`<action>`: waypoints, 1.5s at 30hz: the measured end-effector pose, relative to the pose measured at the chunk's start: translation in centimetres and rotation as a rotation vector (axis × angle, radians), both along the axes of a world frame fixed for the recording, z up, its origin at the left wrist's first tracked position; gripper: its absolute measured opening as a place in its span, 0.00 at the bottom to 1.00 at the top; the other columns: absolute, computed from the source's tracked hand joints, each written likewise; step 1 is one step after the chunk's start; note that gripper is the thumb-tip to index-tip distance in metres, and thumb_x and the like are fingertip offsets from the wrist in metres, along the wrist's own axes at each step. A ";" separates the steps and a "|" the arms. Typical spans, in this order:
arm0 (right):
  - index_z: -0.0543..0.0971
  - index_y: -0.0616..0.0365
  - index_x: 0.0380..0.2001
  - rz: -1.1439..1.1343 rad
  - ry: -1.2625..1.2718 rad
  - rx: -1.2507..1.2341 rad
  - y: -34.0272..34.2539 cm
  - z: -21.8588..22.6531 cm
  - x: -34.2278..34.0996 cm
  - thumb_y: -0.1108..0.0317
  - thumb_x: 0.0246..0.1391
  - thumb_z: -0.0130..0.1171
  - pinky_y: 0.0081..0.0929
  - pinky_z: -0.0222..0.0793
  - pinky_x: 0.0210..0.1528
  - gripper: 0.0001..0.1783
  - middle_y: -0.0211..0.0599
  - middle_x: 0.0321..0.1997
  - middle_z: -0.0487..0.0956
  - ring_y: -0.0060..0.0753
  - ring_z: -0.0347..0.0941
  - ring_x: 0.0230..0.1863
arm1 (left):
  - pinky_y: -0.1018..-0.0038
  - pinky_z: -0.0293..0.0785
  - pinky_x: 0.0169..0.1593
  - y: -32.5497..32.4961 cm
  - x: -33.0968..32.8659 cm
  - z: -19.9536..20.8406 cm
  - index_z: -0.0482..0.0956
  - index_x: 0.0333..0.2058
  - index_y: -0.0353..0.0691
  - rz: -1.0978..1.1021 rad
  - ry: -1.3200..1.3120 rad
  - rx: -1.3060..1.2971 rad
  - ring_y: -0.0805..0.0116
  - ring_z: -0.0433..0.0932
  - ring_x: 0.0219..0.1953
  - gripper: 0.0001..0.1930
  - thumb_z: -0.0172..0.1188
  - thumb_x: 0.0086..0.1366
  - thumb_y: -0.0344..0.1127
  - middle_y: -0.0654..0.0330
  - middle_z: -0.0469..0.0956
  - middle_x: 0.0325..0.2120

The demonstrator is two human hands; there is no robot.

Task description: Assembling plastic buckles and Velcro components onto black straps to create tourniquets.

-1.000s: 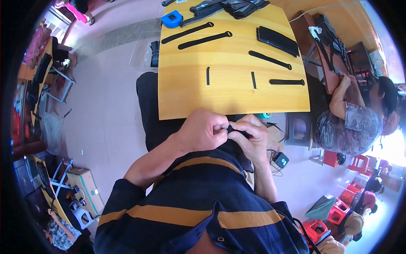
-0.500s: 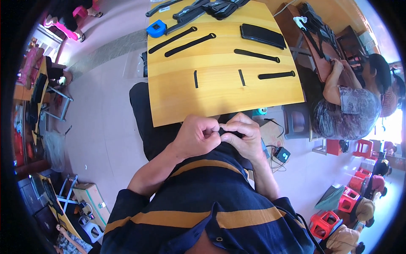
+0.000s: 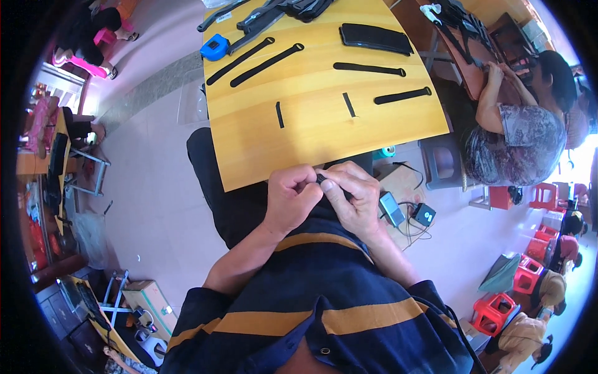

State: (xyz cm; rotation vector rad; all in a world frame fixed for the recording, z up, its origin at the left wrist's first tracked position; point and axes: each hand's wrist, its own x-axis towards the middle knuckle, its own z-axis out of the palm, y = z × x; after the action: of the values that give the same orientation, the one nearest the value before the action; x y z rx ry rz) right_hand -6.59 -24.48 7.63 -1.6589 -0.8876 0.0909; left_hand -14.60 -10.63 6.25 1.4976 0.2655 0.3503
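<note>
Close together in front of my body, just off the table's near edge, are my left hand [image 3: 291, 198] and my right hand [image 3: 352, 198]. A small black piece [image 3: 321, 179] shows between the fingertips; its kind cannot be made out. My right thumb and forefinger pinch it, and the curled fingers of my left hand close on its other side. On the wooden table [image 3: 299, 146] beyond lie two short black strips, a left one [image 3: 280, 115] and a right one [image 3: 349, 105]. Several black straps with an eyelet end, such as one strap [image 3: 268, 65], lie farther back.
At the table's back are a blue tape measure [image 3: 215, 47], a flat black case [image 3: 377, 39] and a pile of black straps or bags [image 3: 280, 14]. A person [image 3: 520, 134] works at another table on the right. Devices with cables [image 3: 405, 212] rest on a box below.
My fingers have shifted slightly, and a small black piece now shows between them. The view has turned a little, so the table sits farther left and higher.
</note>
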 end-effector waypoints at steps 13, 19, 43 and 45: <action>0.85 0.62 0.40 -0.161 -0.132 0.056 0.8 -0.6 -0.4 0.80 0.54 0.64 0.28 0.73 0.30 0.09 0.40 0.30 0.82 0.35 0.79 0.28 | 0.81 0.71 0.30 0.6 -0.2 -0.4 0.79 0.29 0.37 -0.135 0.038 -0.390 0.81 0.69 0.23 0.14 0.59 0.73 0.38 0.67 0.74 0.21; 0.85 0.63 0.42 -0.120 0.080 0.061 0.7 -0.3 -0.8 0.78 0.58 0.63 0.26 0.73 0.30 0.09 0.38 0.29 0.80 0.29 0.78 0.28 | 0.81 0.70 0.28 0.3 -0.3 -0.4 0.78 0.29 0.37 -0.089 0.015 -0.391 0.82 0.70 0.23 0.13 0.58 0.73 0.36 0.67 0.75 0.21; 0.78 0.57 0.40 -0.157 1.142 0.438 0.9 -1.1 2.5 0.56 0.72 0.51 0.20 0.74 0.33 0.16 0.29 0.28 0.78 0.20 0.74 0.26 | 0.72 0.58 0.18 -2.0 1.9 1.4 0.71 0.20 0.47 -0.059 -0.789 1.046 0.70 0.64 0.16 0.13 0.70 0.50 0.30 0.68 0.61 0.16; 0.77 0.56 0.42 -0.184 1.069 0.511 0.7 -0.9 4.0 0.56 0.72 0.50 0.18 0.71 0.28 0.15 0.26 0.28 0.75 0.19 0.73 0.25 | 0.72 0.59 0.18 -3.1 1.6 1.4 0.73 0.20 0.45 -0.066 -0.781 0.979 0.71 0.64 0.15 0.11 0.70 0.49 0.30 0.68 0.61 0.16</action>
State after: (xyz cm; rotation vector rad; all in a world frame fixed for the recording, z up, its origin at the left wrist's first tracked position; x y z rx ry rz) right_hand -2.59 -23.79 6.72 -0.9675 0.0708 0.5222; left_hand -13.01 -13.71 7.69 2.1558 -0.6743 1.0740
